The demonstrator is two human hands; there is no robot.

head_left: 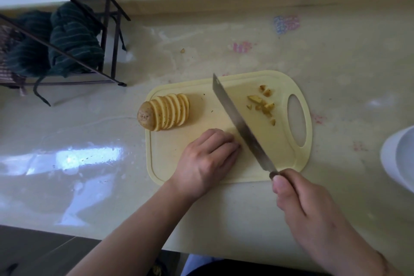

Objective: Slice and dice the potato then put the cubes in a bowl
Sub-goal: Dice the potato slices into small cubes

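Observation:
A sliced potato lies at the left end of the pale yellow cutting board, its slices still leaning together. Several small diced pieces lie scattered near the board's handle hole. My right hand grips the dark handle of a long knife, whose blade slants across the middle of the board, tip pointing away. My left hand rests on the board just left of the blade, fingers bent down; whatever is under them is hidden. A white bowl sits at the right edge of the view.
A dark wire rack holding green striped cloth stands at the back left. The glossy counter carries a small potato scrap behind the board. The counter's front edge runs near my forearms.

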